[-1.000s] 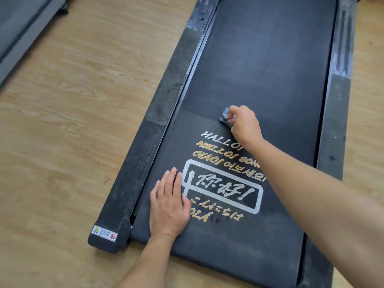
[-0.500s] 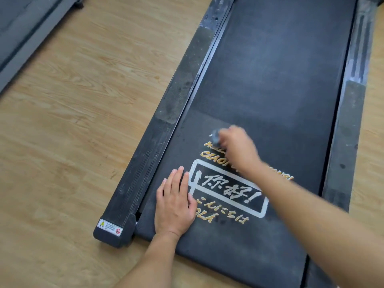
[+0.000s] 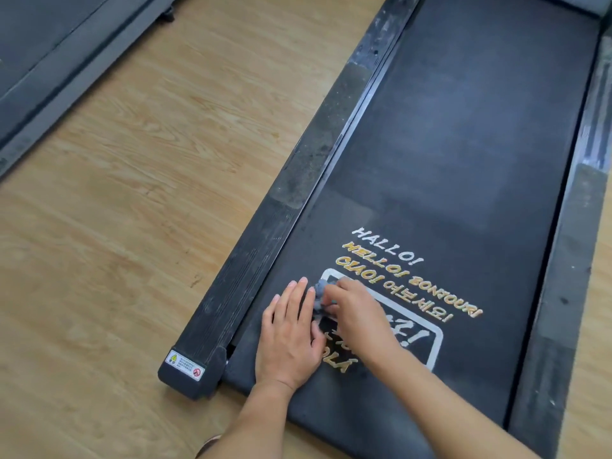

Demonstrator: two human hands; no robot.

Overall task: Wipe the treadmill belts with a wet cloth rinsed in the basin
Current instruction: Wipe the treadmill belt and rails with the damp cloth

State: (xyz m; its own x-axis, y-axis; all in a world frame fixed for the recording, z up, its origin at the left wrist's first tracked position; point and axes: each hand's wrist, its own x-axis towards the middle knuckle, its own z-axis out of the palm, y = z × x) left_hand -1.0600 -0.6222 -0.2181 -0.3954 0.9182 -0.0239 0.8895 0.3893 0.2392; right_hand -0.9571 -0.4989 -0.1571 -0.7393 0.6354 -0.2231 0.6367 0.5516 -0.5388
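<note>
The grey cloth (image 3: 319, 291) sits bunched into a small wad on the treadmill belt (image 3: 463, 144), at the near left corner of the printed greetings (image 3: 385, 251) and close to the belt's near end. The right hand (image 3: 357, 318) has its fingers curled round the cloth and pinches it against the belt, so the wad pokes out beyond the fingertips, on the side away from the person. The left hand (image 3: 288, 339) lies just beside it with fingers straight and pressed flat on the belt, fingertips almost touching the cloth. Balled up like this, the cloth has no clear long axis. The belt does: it runs from the near end beside the wrists away toward the upper right, between the left side rail (image 3: 291, 233) and the rail opposite. Most of the belt therefore lies ahead of the grip along that axis, so the next stroke probably goes forward or crosswise. The basin is not in view.
</note>
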